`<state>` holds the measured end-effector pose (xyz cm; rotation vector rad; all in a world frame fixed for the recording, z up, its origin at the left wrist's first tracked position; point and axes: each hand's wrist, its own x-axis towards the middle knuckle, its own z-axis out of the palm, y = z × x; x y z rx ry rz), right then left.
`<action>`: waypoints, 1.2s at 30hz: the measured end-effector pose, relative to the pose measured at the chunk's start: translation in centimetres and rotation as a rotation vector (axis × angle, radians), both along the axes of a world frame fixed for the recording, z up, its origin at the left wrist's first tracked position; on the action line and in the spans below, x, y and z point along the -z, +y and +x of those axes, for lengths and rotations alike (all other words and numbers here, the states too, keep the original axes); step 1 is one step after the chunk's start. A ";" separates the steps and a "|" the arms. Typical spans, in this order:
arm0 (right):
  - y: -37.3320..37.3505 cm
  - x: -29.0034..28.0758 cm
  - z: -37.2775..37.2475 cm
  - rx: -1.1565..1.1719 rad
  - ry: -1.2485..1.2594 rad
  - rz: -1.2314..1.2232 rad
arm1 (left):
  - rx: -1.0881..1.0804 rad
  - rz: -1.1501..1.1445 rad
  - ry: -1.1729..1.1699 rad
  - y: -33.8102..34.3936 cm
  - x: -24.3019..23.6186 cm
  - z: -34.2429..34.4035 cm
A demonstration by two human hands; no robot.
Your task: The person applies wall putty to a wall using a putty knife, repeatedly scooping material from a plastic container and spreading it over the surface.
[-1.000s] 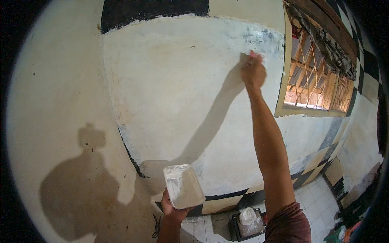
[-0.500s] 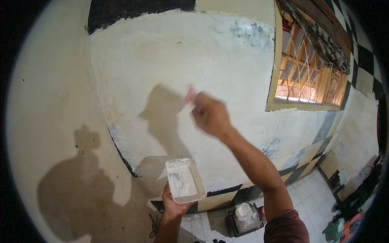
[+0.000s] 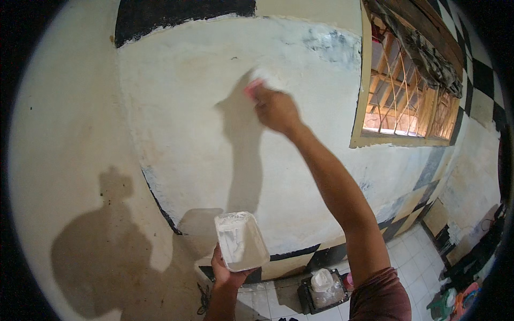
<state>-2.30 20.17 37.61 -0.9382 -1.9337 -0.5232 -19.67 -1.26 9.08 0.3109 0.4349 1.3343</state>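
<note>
My right hand point(image 3: 277, 111) is closed around a pink putty spreader point(image 3: 253, 89) and holds it up at the wall point(image 3: 182, 107). White filler shows on the wall just above the spreader, blurred by motion. Low in front of me, my left hand point(image 3: 229, 275) grips a white rectangular plastic tub point(image 3: 258, 247) from below and the side. White putty point(image 3: 233, 243) coats the inside of this tilted tub. Much of the wall bears a pale skim coat, with darker patches at the upper right.
A barred window point(image 3: 407, 96) with a dark curtain is set in the wall at right. Below, on the tiled floor point(image 3: 404, 257), a dark crate or stand point(image 3: 324, 294) carries a white bag-like item. Colourful items point(image 3: 455, 302) lie at lower right.
My right hand has moved up the wall with the spreader, and white filler now shows there. The lump of putty seen earlier in the tub is gone. The tub has shifted slightly left.
</note>
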 end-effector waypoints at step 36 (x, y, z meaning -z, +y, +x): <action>-0.8 -1.9 14.2 0.142 -0.284 0.597 | -0.002 0.069 0.021 1.1 0.2 1.5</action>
